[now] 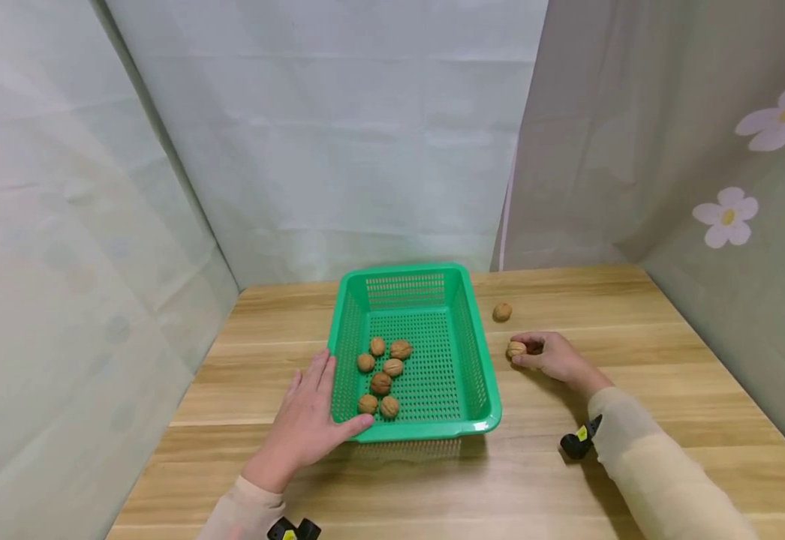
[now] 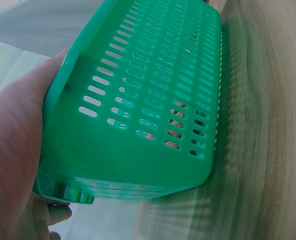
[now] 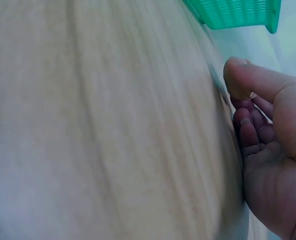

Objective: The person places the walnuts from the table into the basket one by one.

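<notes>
A green plastic basket [image 1: 426,430] with slotted walls stands on the wooden table. Several brown walnuts [image 1: 380,384] lie in its left half. My left hand [image 1: 308,420] rests on the basket's near left corner, fingers stretched along the left rim and thumb over the front edge; the left wrist view shows its palm against the basket's outer wall [image 2: 133,150]. To the right of the basket, my right hand [image 1: 557,356] pinches a walnut [image 1: 516,349] between thumb and fingertips, low over the table. In the right wrist view, the thumb [image 3: 252,77] mostly hides that walnut.
One more walnut [image 1: 502,312] lies on the table [image 1: 588,300], farther back than the right hand and close to the basket's right side. Pale cloth hangs [image 1: 365,150] behind the table and on both sides, with a flower print at right.
</notes>
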`<action>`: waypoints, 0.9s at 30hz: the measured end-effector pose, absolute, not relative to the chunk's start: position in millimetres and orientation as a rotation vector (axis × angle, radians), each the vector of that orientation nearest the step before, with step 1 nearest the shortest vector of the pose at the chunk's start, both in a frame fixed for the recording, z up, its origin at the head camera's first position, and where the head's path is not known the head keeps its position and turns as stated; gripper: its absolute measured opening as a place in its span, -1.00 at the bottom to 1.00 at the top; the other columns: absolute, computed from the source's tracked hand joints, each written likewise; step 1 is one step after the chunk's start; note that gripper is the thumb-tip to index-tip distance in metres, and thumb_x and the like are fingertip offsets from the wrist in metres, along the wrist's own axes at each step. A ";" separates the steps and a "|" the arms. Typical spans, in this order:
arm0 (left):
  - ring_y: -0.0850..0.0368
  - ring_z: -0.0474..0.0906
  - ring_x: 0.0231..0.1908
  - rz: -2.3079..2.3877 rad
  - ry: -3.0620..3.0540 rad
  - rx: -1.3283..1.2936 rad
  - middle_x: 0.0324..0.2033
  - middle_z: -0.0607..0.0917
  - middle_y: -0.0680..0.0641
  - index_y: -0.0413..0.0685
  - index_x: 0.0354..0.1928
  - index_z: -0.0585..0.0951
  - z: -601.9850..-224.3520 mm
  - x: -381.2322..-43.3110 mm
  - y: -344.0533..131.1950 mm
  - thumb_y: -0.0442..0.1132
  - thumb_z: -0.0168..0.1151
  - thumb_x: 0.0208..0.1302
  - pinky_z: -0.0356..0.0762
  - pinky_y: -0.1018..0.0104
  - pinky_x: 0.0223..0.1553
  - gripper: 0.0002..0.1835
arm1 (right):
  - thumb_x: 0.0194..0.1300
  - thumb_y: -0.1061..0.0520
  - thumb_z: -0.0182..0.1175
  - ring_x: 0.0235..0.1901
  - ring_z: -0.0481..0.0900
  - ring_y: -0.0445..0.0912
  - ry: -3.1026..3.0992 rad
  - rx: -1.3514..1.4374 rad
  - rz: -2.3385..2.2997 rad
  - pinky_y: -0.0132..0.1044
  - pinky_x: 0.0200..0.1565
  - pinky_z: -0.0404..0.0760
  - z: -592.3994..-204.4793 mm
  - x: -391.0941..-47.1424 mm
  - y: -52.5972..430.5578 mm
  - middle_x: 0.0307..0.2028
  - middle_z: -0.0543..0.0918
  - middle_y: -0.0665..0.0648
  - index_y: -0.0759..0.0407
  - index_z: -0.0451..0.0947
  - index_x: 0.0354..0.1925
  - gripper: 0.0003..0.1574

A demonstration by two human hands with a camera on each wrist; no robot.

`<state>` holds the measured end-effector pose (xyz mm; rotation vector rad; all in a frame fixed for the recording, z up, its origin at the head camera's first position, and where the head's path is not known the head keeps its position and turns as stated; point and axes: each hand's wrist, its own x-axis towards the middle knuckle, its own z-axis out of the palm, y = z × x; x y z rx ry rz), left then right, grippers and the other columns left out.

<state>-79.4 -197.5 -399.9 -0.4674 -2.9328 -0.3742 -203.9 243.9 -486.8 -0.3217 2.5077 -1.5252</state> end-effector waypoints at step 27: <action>-0.12 -0.09 0.45 -0.429 -2.936 -0.447 0.47 -0.02 -0.23 -0.33 0.46 0.05 -398.8 -76.5 -195.8 0.59 0.01 0.02 -0.11 -0.22 0.36 0.26 | 0.17 0.01 0.39 -0.15 0.47 -0.01 2.482 -0.246 -1.668 -0.39 -0.16 0.49 -485.3 -198.6 248.7 -0.11 0.60 0.21 0.34 0.52 0.08 -0.39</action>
